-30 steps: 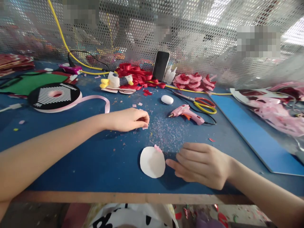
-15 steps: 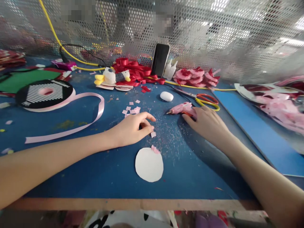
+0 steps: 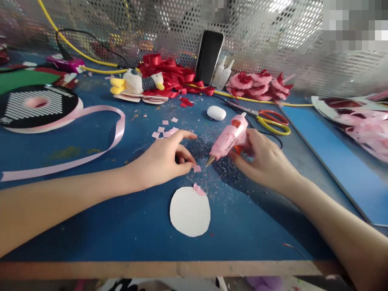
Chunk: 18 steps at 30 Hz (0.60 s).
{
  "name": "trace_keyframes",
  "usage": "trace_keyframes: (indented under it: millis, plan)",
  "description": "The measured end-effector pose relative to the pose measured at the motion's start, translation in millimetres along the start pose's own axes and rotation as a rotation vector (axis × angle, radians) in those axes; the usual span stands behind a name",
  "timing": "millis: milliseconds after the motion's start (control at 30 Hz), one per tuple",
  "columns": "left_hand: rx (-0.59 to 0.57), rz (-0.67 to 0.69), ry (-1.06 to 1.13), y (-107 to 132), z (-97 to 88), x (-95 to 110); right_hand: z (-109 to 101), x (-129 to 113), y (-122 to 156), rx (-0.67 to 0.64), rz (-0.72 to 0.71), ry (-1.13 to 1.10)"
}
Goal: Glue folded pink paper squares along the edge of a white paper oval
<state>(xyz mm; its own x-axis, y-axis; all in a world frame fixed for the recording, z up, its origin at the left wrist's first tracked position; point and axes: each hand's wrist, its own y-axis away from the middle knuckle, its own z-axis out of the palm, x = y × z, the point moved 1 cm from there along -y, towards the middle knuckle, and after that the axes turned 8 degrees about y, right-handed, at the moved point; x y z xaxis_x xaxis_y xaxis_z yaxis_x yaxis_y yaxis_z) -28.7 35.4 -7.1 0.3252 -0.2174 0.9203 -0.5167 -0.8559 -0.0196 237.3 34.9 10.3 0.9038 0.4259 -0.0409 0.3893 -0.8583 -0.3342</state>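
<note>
My right hand (image 3: 263,155) is wrapped round the handle of a pink glue gun (image 3: 226,139), its metal nozzle pointing down and left above the table. At the fingertips of my left hand (image 3: 165,159), a small pink ribbon square (image 3: 197,168) is pinched, while the index finger stretches out above. Just below lies a white round card disc (image 3: 190,212) with a ruffled pink ribbon piece (image 3: 199,190) at its upper edge. Several loose pink squares (image 3: 161,129) are scattered behind my left hand.
A ribbon spool (image 3: 38,106) with a loose pink tail lies left. Scissors (image 3: 273,121), a white rounded case (image 3: 216,113) and a leaning phone (image 3: 209,56) are behind. Red ribbon (image 3: 169,72), a plush duck (image 3: 136,83) and pink rosettes (image 3: 257,85) line the mesh. A blue board (image 3: 330,157) lies right.
My right hand has lifted the glue gun off the table and tipped its nozzle toward my left hand. My left hand stays nearly in place with the pink square.
</note>
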Motion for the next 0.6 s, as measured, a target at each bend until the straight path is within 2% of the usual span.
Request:
trace_keyframes:
  millis: [167,600]
  plan:
    - [0.021,0.027,-0.030,0,1.1,1,5,-7,4,0.021,-0.048,0.053]
    - [0.042,0.063,-0.062,1,2.6,4,11,-4,3,0.052,-0.104,0.151]
